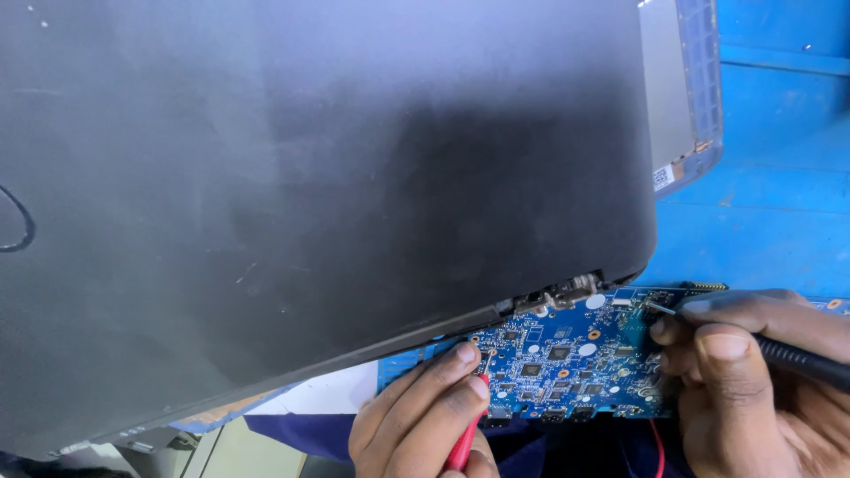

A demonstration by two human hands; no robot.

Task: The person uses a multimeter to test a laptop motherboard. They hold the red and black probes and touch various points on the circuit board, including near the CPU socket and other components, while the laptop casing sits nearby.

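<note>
Blue surface (770, 204) carries a dark laptop lid (310, 195) over a blue circuit board (567, 354), where the left hand (425, 416) pinches a red probe (465, 438) and the right hand (744, 381) pinches a black probe (797, 358), both tips touching the board.

One head-worn view — looking down, close over the blue circuit board (575, 354), a dark laptop lid (310, 195) filling most.

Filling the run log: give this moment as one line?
left hand: holds red probe on board | right hand: holds black probe on board | laptop lid above board
</note>
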